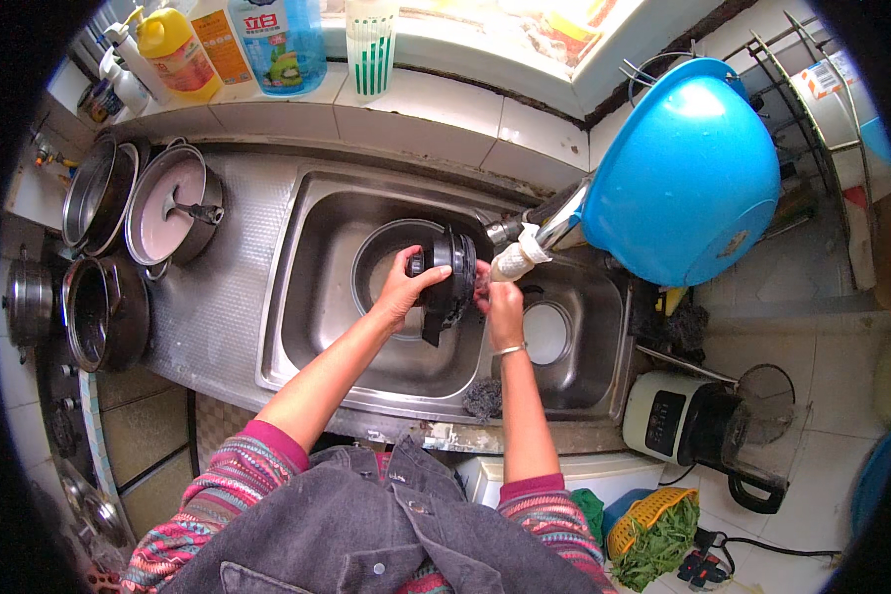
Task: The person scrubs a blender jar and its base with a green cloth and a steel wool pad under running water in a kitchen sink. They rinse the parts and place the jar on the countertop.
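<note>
My left hand (405, 293) grips a round black plastic lid (453, 271), which looks like a blender lid, thumb on top and tilted on its edge above the large sink basin (319, 327). Close against the lid's right face is my right hand (502, 312), its fingers curled and partly hidden, so whether it holds anything is unclear. Just above that hand is the cloth-wrapped end of the faucet (520, 256). Below the lid, a round metal pan (375, 256) sits in the basin, partly covered by the lid and my left hand.
A pot of pinkish liquid with a ladle (167, 200) stands left on the steel drainboard (230, 297). A blue plastic basin (683, 178) hangs at upper right. A white bowl (546, 333) lies in the small sink; a steel-wool scrubber (482, 399) rests on the front rim. A blender (698, 431) is at right.
</note>
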`<move>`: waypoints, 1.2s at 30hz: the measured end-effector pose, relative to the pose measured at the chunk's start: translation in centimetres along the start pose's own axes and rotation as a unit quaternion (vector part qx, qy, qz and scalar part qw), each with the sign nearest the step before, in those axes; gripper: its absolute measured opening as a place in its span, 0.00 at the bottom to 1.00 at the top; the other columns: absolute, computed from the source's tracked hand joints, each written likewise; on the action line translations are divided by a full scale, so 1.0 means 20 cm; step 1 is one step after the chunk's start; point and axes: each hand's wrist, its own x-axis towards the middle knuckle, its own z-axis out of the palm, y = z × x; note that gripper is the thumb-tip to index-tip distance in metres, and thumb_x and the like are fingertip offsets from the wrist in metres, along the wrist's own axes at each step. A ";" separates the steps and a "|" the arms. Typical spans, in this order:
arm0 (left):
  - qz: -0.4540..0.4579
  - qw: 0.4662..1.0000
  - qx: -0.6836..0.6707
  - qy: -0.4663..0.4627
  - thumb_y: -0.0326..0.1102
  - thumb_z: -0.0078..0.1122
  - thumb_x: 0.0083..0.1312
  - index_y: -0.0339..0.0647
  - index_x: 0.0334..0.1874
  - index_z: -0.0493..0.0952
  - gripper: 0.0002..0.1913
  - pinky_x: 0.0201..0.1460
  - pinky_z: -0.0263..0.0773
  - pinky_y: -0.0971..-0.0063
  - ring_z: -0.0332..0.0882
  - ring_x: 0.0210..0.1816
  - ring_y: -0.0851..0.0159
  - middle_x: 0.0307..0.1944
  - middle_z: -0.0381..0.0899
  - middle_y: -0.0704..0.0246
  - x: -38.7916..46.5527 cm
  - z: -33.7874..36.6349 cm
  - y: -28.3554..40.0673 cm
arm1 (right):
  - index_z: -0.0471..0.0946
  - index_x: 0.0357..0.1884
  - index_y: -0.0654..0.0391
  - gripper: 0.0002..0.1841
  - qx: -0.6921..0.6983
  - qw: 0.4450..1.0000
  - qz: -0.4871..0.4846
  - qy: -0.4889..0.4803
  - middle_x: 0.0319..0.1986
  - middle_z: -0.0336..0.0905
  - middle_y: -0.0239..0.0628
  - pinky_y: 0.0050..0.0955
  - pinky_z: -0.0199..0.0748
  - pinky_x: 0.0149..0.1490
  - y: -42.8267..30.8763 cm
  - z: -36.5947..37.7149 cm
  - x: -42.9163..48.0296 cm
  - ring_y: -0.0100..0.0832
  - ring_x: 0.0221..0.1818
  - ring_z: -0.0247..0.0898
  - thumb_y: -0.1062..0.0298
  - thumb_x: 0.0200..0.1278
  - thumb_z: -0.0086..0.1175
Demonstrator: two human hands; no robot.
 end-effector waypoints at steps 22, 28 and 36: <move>-0.010 0.999 0.016 -0.040 0.46 0.76 0.44 0.44 0.65 0.63 0.45 0.55 0.69 0.61 0.71 0.55 0.61 0.57 0.68 0.61 0.00 -0.03 -0.04 | 0.78 0.38 0.59 0.10 0.183 0.982 0.046 0.009 0.35 0.77 0.27 0.18 0.66 0.43 -0.01 0.19 -0.07 0.16 0.37 0.68 0.62 0.67 0.55; 0.231 0.955 0.180 -0.051 0.40 0.77 0.44 0.42 0.66 0.62 0.45 0.62 0.63 0.71 0.69 0.57 0.61 0.57 0.68 0.62 0.05 -0.10 -0.09 | 0.78 0.40 0.62 0.16 0.161 0.982 0.004 0.100 0.38 0.76 0.28 0.22 0.66 0.47 0.05 0.25 0.05 0.19 0.39 0.67 0.56 0.69 0.52; -0.060 0.990 -0.107 -0.064 0.44 0.69 0.51 0.46 0.68 0.58 0.43 0.50 0.69 0.55 0.69 0.54 0.63 0.54 0.70 0.64 0.05 -0.05 -0.10 | 0.75 0.41 0.60 0.12 0.101 0.994 -0.010 -0.029 0.39 0.75 0.27 0.20 0.65 0.50 -0.07 0.22 -0.11 0.17 0.42 0.67 0.60 0.69 0.51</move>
